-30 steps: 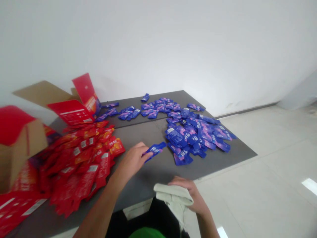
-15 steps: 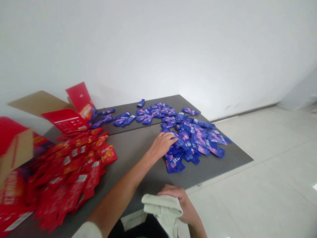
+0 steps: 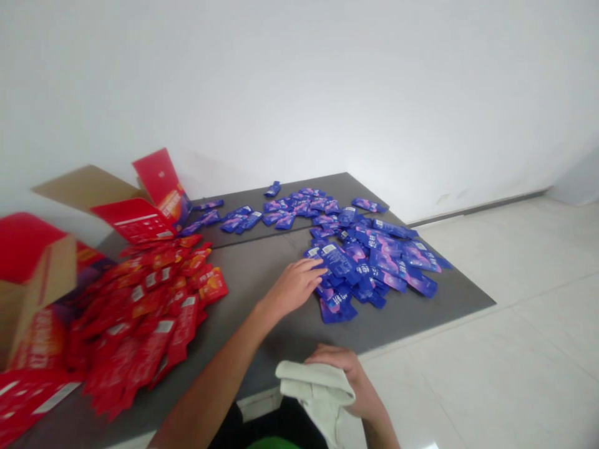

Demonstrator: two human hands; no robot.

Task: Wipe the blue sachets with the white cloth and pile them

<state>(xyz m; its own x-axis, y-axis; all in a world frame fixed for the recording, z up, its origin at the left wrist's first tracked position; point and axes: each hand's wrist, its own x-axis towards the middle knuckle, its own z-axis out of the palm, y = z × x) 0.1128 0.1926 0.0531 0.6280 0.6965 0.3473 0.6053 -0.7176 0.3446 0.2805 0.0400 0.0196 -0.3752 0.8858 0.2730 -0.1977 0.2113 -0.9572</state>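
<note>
My left hand (image 3: 294, 284) reaches over the table to the near left edge of a heap of blue-purple sachets (image 3: 374, 255). Its fingers are stretched out and slightly apart, with the tips at a dark blue sachet (image 3: 337, 259) on the heap. No sachet is visibly gripped. Close to my body, below the table's front edge, my right hand (image 3: 350, 373) is wrapped round an off-white cloth bag (image 3: 318, 381) at its folded rim. Most of its fingers are hidden by the cloth, and the inside of the bag cannot be seen.
Red-orange sachets (image 3: 154, 312) spill in a large pile at the left, beside open red cardboard boxes (image 3: 131, 218). More blue sachets lie along the back of the grey table (image 3: 248, 262). A white wall (image 3: 299, 93) stands behind; pale tiled floor (image 3: 515, 262) lies right.
My left hand has drawn back a little to the left and down from the blue heap, and more of a dark blue sachet shows there. My right hand keeps hold of the bag. The view has shifted slightly.
</note>
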